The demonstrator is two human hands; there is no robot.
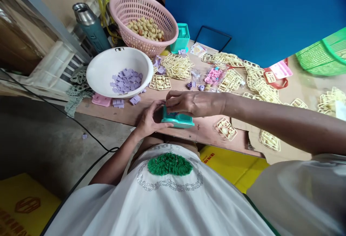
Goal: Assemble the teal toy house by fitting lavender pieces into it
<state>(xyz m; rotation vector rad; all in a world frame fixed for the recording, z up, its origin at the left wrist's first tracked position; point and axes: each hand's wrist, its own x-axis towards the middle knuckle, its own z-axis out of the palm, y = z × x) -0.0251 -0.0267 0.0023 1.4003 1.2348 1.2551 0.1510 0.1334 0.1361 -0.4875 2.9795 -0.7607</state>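
Note:
A teal plastic toy piece [180, 119] sits at the near edge of the wooden table [205, 129]. My left hand [150, 118] grips its left side. My right hand [190, 103] rests on top of it with fingertips pinched at its upper left corner; whatever small part they press is hidden. A white bowl [105, 68] with several purple plastic pieces [125, 81] stands just left of my hands.
A pink basket [129, 10] of beige pieces stands behind the bowl, beside a steel flask [90, 25]. Yellow plastic sprues [178, 64] are spread across the table to the right. A second teal piece [181, 37], a green basket [324, 53] and a blue wall [256, 8] lie beyond.

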